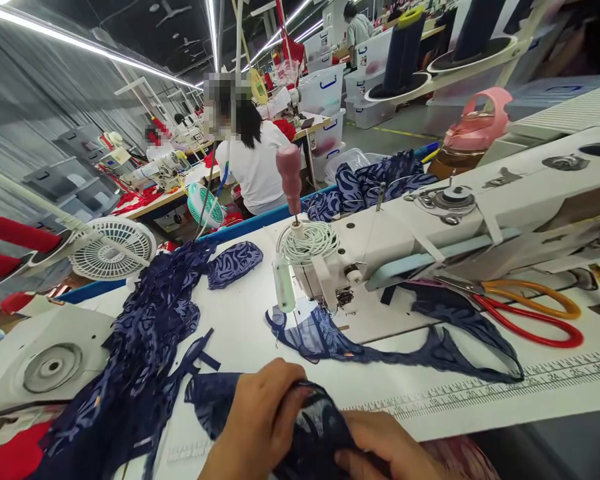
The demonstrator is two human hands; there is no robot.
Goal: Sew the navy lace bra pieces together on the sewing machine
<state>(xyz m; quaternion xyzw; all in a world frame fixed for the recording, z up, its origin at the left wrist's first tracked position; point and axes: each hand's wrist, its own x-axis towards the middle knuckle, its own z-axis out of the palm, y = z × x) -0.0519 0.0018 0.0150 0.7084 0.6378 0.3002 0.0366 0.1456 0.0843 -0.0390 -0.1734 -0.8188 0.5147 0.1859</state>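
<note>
At the table's front edge, my left hand (pixel 263 417) is closed on a navy patterned bra cup (pixel 325 427), its fingers over the fabric's left side. My right hand (pixel 387 440) grips the same cup from the right, with its fingertips partly hidden by the cloth. Some navy fabric trails to the left beneath my left hand. Just beyond lies a navy bra (pixel 315 337), one cup near the needle of the white sewing machine (pixel 325 267) and its band stretching right across the table. A loose navy cup piece (pixel 235 263) rests farther back.
A heap of navy pieces (pixel 150 327) spreads down the left side. Scissors (pixel 525 303) with orange and red handles lie at right, above a printed ruler (pixel 505 373). A pink-handled awl (pixel 289 177) stands on the machine. Behind sits a person in white (pixel 260 160).
</note>
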